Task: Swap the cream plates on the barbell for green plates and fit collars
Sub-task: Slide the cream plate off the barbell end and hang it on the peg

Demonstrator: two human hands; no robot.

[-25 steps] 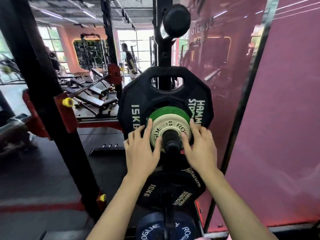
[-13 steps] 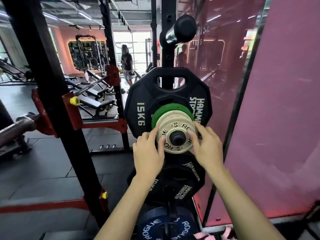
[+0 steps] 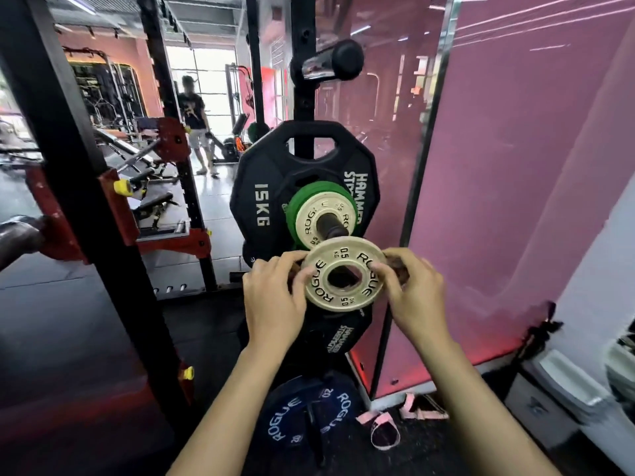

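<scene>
Head view: both hands, left (image 3: 275, 297) and right (image 3: 414, 297), pinch the rim of a round cream metal plate (image 3: 344, 273), clear of the black storage peg (image 3: 331, 226). Another cream plate (image 3: 314, 219) and green plates (image 3: 295, 207) sit on that peg.

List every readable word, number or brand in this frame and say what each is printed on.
"ROGUE", twice, and "0.5 KG": cream plate held by the left hand and right hand.
"ROGUE", partly hidden: cream plate on the peg; its small numbers are too blurred.
"15KG" and "HAMMER", second word cut off: big black plate.
"HAMMER STRENGTH", barely legible: lower black plate.
"ROGUE", twice: blue plate.
</scene>
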